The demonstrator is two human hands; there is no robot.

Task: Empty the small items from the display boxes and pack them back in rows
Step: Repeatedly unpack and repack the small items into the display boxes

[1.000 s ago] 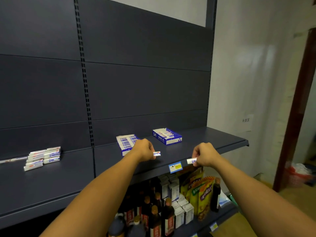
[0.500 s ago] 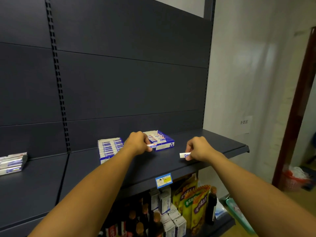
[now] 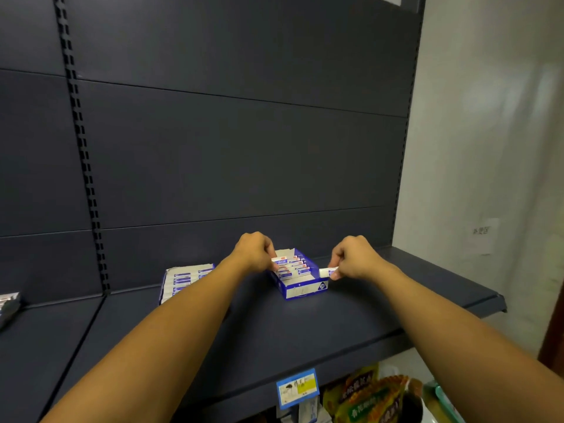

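A blue and white display box [image 3: 305,290] stands on the dark shelf [image 3: 351,319], partly filled with a row of small white packets [image 3: 294,266]. My left hand [image 3: 254,251] pinches one small packet [image 3: 279,259] over the box's back left part. My right hand [image 3: 352,257] pinches another small packet [image 3: 326,272] at the box's right rim. To the left lies a second display box [image 3: 180,280] full of packets, partly behind my left forearm.
A stack of loose packets [image 3: 9,302] shows at the far left edge of the shelf. A price tag [image 3: 297,387] hangs on the shelf's front lip. Snack bags [image 3: 366,398] stand on the shelf below. A white wall bounds the right side.
Both hands have moved forward from the shelf's front edge to the blue box, each carrying its packet. The camera has closed in and turned right.
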